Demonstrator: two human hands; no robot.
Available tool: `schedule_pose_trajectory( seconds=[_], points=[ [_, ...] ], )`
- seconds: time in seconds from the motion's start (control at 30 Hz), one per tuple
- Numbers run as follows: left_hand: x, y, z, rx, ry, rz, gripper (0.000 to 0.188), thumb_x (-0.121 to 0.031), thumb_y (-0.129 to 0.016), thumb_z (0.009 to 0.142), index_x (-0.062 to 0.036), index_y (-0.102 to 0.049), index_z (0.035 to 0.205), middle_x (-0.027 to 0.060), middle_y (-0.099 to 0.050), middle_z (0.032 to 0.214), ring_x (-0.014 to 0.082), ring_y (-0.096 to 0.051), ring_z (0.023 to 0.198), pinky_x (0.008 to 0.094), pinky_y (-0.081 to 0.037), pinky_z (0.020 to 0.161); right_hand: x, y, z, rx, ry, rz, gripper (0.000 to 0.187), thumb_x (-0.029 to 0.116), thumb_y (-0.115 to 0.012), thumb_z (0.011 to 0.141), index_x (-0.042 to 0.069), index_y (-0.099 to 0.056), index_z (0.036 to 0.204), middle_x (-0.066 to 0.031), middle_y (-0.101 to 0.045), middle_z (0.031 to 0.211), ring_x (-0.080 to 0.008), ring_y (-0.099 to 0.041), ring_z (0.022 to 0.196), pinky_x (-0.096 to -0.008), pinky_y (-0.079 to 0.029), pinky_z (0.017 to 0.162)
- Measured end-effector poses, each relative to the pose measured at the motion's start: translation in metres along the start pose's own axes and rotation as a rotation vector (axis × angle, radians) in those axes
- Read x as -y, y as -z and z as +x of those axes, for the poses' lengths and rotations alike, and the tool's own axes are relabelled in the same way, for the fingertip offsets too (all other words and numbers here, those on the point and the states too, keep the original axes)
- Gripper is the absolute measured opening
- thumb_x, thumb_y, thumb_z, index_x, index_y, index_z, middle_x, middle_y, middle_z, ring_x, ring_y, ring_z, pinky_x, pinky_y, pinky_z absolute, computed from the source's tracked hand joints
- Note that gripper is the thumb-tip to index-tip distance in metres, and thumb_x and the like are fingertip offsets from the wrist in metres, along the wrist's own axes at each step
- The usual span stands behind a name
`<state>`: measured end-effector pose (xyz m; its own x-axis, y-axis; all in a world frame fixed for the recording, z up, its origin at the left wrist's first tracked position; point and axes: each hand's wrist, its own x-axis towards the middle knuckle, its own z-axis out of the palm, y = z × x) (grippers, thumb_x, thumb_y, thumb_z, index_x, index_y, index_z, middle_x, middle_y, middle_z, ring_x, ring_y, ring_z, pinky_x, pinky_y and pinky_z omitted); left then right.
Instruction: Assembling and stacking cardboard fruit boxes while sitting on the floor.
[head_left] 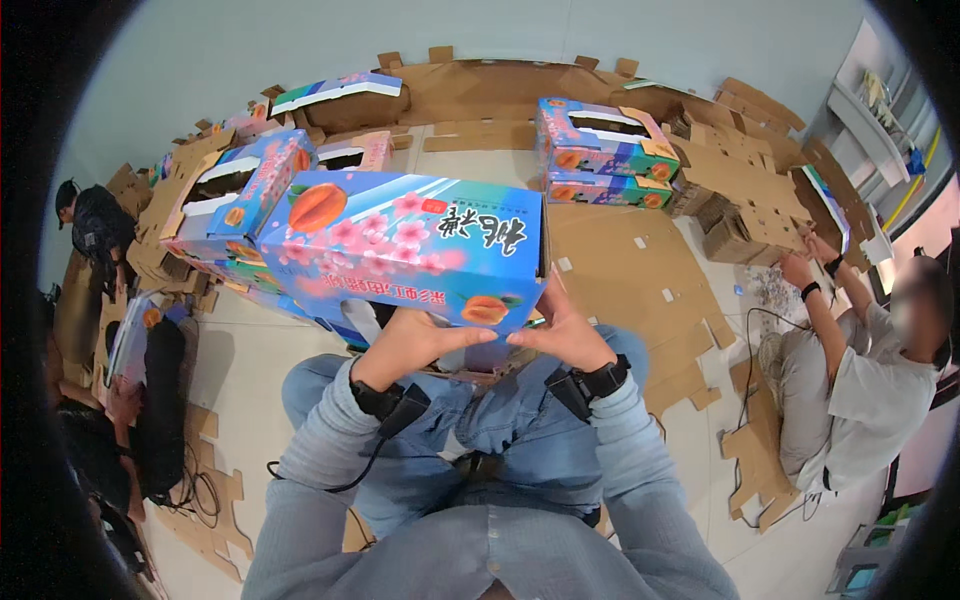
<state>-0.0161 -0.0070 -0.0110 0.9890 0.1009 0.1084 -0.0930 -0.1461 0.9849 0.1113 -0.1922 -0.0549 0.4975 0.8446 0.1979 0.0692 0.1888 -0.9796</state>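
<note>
A blue and pink cardboard fruit box point(400, 245), printed with peaches and blossoms, is held up in front of my lap. My left hand point(425, 340) grips its near lower edge, thumb pressed on the printed side and fingers out of sight beneath. On the same edge, further right, my right hand point(565, 330) holds the corner in a like way. The two thumbs point toward each other. Left of the held box stands a stack of similar boxes, the top one point(240, 190) showing a cut-out opening.
Two more stacked fruit boxes point(605, 150) stand beyond on the right. Flat cardboard sheets point(640, 290) cover the floor beside me. At the right a person point(860, 370) handles stacked brown cardboard point(755, 235). Other people point(100, 235) sit at the left. Cardboard point(460, 95) lines the back wall.
</note>
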Motion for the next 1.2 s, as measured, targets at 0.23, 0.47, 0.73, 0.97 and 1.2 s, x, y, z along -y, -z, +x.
schedule_pose_trajectory(
  seconds=[0.23,0.47,0.73,0.97,1.2],
  points=[
    [-0.015,-0.004,-0.001,0.027,-0.048,0.26,0.032,-0.014,-0.076,0.078,-0.0025,-0.067,0.106,0.0065,-0.069,0.102,0.0163,-0.063,0.095,0.0307,-0.047,0.085,0.008,0.01,0.002,0.006,0.059,-0.078,0.103,0.015,-0.08,0.071,0.003,-0.015,0.149,-0.0126,-0.025,0.151,-0.0245,-0.028,0.138,-0.0395,-0.022,0.114],
    [-0.007,-0.014,0.019,0.027,-0.062,0.134,0.027,-0.011,-0.071,0.082,-0.0001,-0.067,0.106,0.0072,-0.069,0.105,0.0166,-0.063,0.096,0.0298,-0.047,0.086,-0.006,0.031,0.012,0.054,-0.037,0.02,0.105,0.016,-0.079,0.072,0.004,-0.01,0.151,-0.012,-0.022,0.152,-0.0236,-0.031,0.135,-0.0389,-0.026,0.111],
    [-0.006,-0.021,0.026,0.039,0.029,0.17,0.029,-0.008,-0.068,0.084,0.0028,-0.064,0.11,0.0094,-0.068,0.108,0.0166,-0.063,0.1,0.0305,-0.047,0.09,-0.001,0.043,0.014,0.079,-0.095,-0.008,0.109,0.02,-0.081,0.072,0.005,-0.008,0.15,-0.015,-0.021,0.152,-0.0258,-0.024,0.14,-0.0413,-0.024,0.112],
    [0.006,-0.028,0.018,-0.011,0.073,0.024,0.021,-0.008,-0.068,0.085,0.0003,-0.067,0.104,0.0072,-0.069,0.104,0.0148,-0.062,0.095,0.0295,-0.048,0.085,0.007,0.042,0.015,0.068,0.074,-0.021,0.115,0.024,-0.084,0.069,0.005,-0.006,0.15,-0.0168,-0.019,0.152,-0.0278,-0.024,0.14,-0.0417,-0.027,0.11],
    [0.005,-0.021,0.015,0.113,0.219,0.105,0.026,-0.015,-0.071,0.084,-0.0038,-0.066,0.107,0.0032,-0.067,0.102,0.0142,-0.061,0.091,0.0304,-0.049,0.081,0.023,0.05,0.013,0.162,0.243,-0.516,0.12,0.03,-0.085,0.067,-0.003,-0.002,0.148,-0.0249,-0.022,0.148,-0.0338,-0.029,0.136,-0.0393,-0.031,0.107]
  ],
)
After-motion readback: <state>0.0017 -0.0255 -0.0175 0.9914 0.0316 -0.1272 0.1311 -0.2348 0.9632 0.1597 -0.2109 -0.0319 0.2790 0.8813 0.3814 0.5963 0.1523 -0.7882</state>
